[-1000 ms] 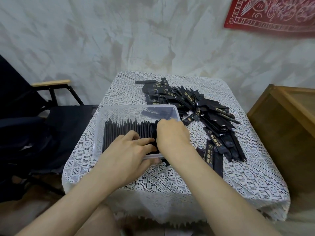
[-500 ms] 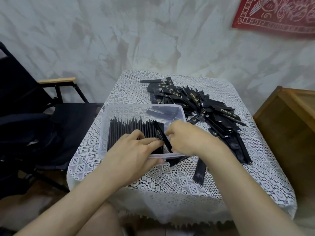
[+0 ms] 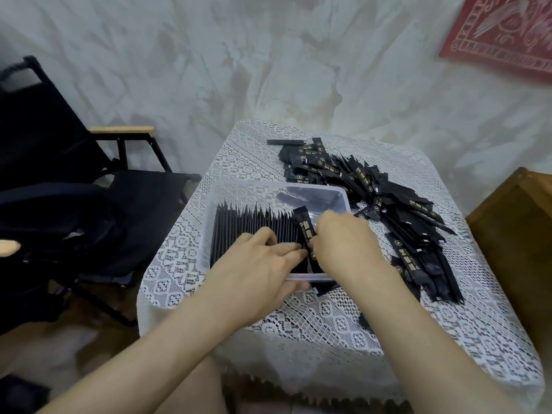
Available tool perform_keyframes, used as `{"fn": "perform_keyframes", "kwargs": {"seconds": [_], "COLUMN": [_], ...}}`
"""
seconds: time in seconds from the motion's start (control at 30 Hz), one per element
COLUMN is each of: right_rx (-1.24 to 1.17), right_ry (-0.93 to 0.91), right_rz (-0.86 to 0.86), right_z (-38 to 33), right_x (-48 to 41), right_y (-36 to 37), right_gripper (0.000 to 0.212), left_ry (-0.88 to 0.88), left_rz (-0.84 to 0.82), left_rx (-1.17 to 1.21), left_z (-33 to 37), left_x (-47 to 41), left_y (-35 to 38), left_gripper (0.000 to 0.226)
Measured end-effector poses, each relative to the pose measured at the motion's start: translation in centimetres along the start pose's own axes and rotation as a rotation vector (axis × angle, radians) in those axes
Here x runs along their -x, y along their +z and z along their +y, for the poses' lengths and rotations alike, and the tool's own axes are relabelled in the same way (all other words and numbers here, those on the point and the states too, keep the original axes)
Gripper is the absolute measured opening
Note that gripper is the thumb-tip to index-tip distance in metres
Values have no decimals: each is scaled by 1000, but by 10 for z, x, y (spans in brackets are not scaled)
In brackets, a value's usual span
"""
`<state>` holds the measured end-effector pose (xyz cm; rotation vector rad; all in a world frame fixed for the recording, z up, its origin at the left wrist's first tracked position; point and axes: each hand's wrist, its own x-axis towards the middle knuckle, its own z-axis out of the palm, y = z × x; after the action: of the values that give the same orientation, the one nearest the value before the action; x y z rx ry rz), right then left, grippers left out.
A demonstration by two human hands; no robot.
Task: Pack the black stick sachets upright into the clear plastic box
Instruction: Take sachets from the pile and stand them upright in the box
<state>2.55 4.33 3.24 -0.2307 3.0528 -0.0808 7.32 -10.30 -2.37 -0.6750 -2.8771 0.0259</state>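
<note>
The clear plastic box [image 3: 209, 210] sits on the lace-covered table, its left part filled with a row of upright black stick sachets [image 3: 254, 225]. My left hand [image 3: 257, 273] lies on the near rim with straight fingers pressing against the right end of that row. My right hand [image 3: 343, 246] pinches one black sachet [image 3: 306, 228], which stands tilted at the row's end. A loose pile of black sachets [image 3: 388, 210] spreads over the table to the right of the box. A few sachets lie flat in the box's far right corner [image 3: 304, 195].
The small table's lace cloth [image 3: 328, 324] hangs over the near edge. A black folding chair [image 3: 119, 186] with a wooden armrest stands to the left. A brown wooden cabinet [image 3: 513, 234] is close on the right. A red cloth [image 3: 501, 31] hangs on the wall.
My right hand has drawn one sachet up and set it tilted against the row's right end. My left hand stays against the row. The camera has shifted slightly left.
</note>
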Motion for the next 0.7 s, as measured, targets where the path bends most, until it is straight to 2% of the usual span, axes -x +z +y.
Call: {"fn": "perform_keyframes", "kwargs": {"seconds": [0.1, 0.23, 0.37, 0.47, 0.57, 0.7], "right_rx": [17, -3, -25, -49, -98, -238], "right_ry": [35, 71, 74, 53, 21, 16], "right_rz": [11, -5, -18, -55, -93, -201], "right_z": [-3, -4, -3, -1, 1, 6], "right_x": [-1, 1, 3, 2, 0, -2], "right_y": [1, 2, 4, 6, 6, 5], "right_gripper": [17, 5, 13, 16, 8, 9], "left_ry": [-9, -3, -2, -10, -17, -12], "left_rz": [16, 68, 80, 45, 28, 33], "left_rx": [21, 30, 20, 28, 36, 36], "left_z": [2, 4, 4, 4, 4, 4], "left_x": [1, 3, 4, 4, 4, 4], "left_y": [1, 3, 4, 2, 1, 1], "left_gripper": [67, 63, 60, 61, 60, 55]}}
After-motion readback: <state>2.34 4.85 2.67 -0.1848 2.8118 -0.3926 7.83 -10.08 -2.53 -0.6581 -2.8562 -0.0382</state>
